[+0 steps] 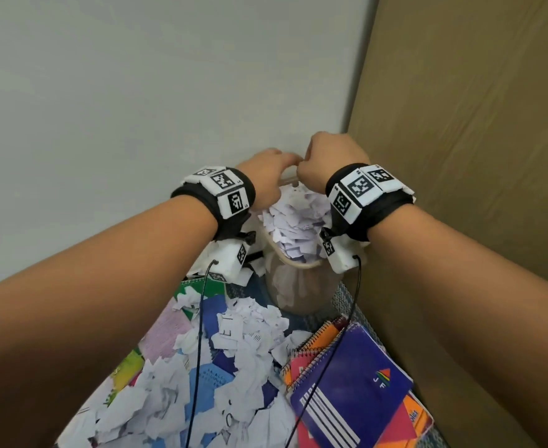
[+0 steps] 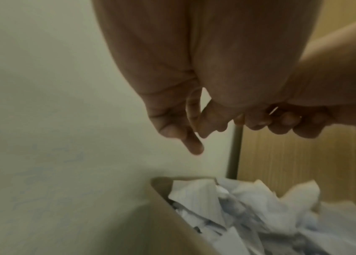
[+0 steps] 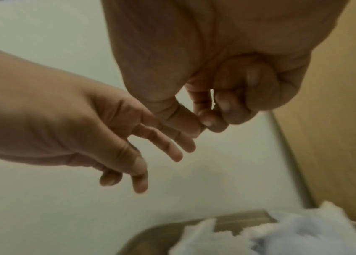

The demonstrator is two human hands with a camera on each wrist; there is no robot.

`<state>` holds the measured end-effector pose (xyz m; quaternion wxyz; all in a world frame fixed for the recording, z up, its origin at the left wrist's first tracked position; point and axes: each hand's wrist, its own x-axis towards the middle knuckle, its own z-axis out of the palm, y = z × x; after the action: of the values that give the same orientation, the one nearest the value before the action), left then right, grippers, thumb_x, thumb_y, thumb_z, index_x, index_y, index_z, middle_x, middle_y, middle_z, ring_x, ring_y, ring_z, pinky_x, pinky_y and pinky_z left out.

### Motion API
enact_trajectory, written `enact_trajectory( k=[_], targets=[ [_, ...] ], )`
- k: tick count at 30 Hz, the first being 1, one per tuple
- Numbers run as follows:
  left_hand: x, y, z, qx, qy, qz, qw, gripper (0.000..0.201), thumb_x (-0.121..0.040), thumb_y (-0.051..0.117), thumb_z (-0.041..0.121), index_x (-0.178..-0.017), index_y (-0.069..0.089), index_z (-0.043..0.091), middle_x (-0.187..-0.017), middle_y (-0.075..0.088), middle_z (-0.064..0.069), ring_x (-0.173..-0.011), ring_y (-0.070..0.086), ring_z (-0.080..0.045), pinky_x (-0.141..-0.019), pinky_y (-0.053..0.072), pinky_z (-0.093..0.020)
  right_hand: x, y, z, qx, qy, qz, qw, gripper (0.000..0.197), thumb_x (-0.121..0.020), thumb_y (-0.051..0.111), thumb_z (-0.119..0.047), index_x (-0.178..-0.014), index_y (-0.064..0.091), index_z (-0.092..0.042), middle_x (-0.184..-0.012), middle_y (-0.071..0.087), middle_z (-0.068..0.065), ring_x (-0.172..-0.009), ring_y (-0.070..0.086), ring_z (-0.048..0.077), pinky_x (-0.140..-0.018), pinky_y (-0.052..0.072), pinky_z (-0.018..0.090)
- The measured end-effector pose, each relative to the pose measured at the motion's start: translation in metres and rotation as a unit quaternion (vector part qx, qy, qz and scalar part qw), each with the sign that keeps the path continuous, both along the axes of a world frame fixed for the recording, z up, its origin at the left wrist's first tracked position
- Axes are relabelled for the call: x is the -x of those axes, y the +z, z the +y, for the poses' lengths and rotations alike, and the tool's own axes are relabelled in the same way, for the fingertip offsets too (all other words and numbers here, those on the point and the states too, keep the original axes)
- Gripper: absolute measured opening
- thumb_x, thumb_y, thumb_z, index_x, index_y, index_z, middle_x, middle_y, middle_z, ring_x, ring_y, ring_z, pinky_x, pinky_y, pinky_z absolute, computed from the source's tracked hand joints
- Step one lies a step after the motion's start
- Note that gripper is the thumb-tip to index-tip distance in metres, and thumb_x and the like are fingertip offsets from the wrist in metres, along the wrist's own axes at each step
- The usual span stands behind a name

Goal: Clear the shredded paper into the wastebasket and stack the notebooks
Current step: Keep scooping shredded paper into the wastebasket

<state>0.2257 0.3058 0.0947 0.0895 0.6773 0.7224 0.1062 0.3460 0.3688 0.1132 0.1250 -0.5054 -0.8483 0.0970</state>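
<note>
My left hand and right hand hover side by side over the wastebasket, fingertips touching. Torn white paper is heaped above the basket's rim. In the right wrist view the left hand has straight, spread fingers and the right hand is curled, thumb against forefinger, with nothing seen in it. Loose shredded paper covers the table near me. A purple spiral notebook lies on an orange one at the right. A green notebook and a lilac one show through the shreds.
A pale wall stands right behind the basket and a brown panel closes the right side, forming a corner. Two black cables hang from my wrists over the paper pile. A blue patterned cloth covers the table.
</note>
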Motion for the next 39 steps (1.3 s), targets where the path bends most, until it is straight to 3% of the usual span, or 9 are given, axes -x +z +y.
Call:
enact_trajectory(
  k=[6,11,14,17,21,24,30,33,39],
  targets=[
    [0.049,-0.008,-0.061,-0.152,0.151,-0.104,0.971,0.017,-0.089,0.053,0.013,-0.099,0.064,0.021,-0.100,0.062,0.002,-0.083,0.052,-0.013,-0.073,0.036,-0.021,0.049,0.013,-0.058,0.018,0.098,0.070,0.993,0.031,-0.081,0.056,-0.039,-0.098,0.065,-0.014,-0.094,0.065,0.006,-0.084,0.062,0.027,-0.073,0.054,0.035],
    [0.100,-0.084,-0.144,-0.033,0.253,-0.124,0.959,0.009,-0.091,0.054,0.022,-0.093,0.063,0.020,-0.092,0.063,0.001,-0.085,0.057,-0.020,-0.072,0.039,-0.025,0.093,-0.046,-0.117,0.095,0.216,0.013,0.972,0.024,-0.081,0.058,-0.040,-0.093,0.063,-0.019,-0.095,0.067,0.004,-0.089,0.062,0.025,-0.076,0.052,0.032],
    [0.115,-0.146,-0.200,0.183,0.222,-0.034,0.957,0.031,-0.092,0.053,0.035,-0.120,0.057,0.024,-0.123,0.057,-0.008,-0.107,0.057,-0.027,-0.089,0.047,-0.033,0.095,-0.116,-0.135,0.170,0.237,-0.082,0.953,0.033,-0.084,0.061,-0.038,-0.111,0.056,-0.020,-0.107,0.064,0.008,-0.095,0.061,0.027,-0.075,0.049,0.031],
    [0.125,-0.192,-0.261,0.342,0.175,0.041,0.922,0.086,-0.078,0.061,0.065,-0.149,0.020,0.036,-0.153,0.021,-0.013,-0.136,0.032,-0.037,-0.110,0.033,-0.044,0.077,-0.186,-0.139,0.248,0.226,-0.189,0.923,0.088,-0.076,0.069,-0.056,-0.146,0.026,-0.027,-0.141,0.039,0.015,-0.118,0.052,0.033,-0.092,0.048,0.038],
    [0.132,-0.214,-0.303,0.385,0.127,-0.006,0.914,0.135,-0.053,0.077,0.072,-0.147,-0.016,0.044,-0.157,-0.022,-0.009,-0.145,-0.011,-0.039,-0.115,0.010,-0.060,0.049,-0.234,-0.138,0.302,0.213,-0.282,0.886,0.135,-0.050,0.085,-0.064,-0.147,-0.010,-0.052,-0.157,-0.027,0.013,-0.146,0.015,0.041,-0.113,0.031,0.050],
    [0.125,-0.209,-0.301,0.391,0.040,0.029,0.919,0.144,-0.049,0.086,0.062,-0.144,-0.021,0.046,-0.154,-0.031,-0.005,-0.143,-0.017,-0.041,-0.111,0.008,-0.064,0.048,-0.243,-0.135,0.293,0.218,-0.334,0.869,0.150,-0.041,0.092,-0.056,-0.145,-0.017,-0.054,-0.151,-0.039,0.014,-0.148,0.001,0.040,-0.115,0.026,0.053],
    [0.087,-0.207,-0.288,0.404,-0.050,0.087,0.909,0.135,-0.062,0.087,0.042,-0.145,-0.020,0.048,-0.153,-0.033,-0.008,-0.144,0.004,-0.043,-0.108,0.027,-0.058,0.052,-0.250,-0.142,0.254,0.196,-0.335,0.886,0.147,-0.049,0.096,-0.032,-0.150,-0.011,-0.041,-0.159,0.001,0.015,-0.140,0.031,0.039,-0.107,0.037,0.050],
    [0.070,-0.208,-0.294,0.391,-0.054,0.073,0.916,0.095,-0.087,0.065,0.015,-0.151,0.000,0.042,-0.158,-0.021,-0.009,-0.141,0.014,-0.043,-0.107,0.028,-0.054,0.047,-0.256,-0.141,0.262,0.185,-0.287,0.903,0.138,-0.051,0.095,-0.028,-0.151,0.001,-0.036,-0.153,0.016,0.014,-0.134,0.039,0.037,-0.106,0.040,0.048],
    [0.079,-0.229,-0.305,0.358,-0.034,0.045,0.932,0.056,-0.082,0.063,0.001,-0.130,0.043,0.022,-0.138,0.028,-0.011,-0.115,0.044,-0.036,-0.087,0.046,-0.045,0.035,-0.250,-0.140,0.265,0.190,-0.281,0.903,0.091,-0.077,0.080,-0.029,-0.151,0.028,-0.018,-0.149,0.037,0.011,-0.135,0.038,0.028,-0.108,0.033,0.032]
  ],
)
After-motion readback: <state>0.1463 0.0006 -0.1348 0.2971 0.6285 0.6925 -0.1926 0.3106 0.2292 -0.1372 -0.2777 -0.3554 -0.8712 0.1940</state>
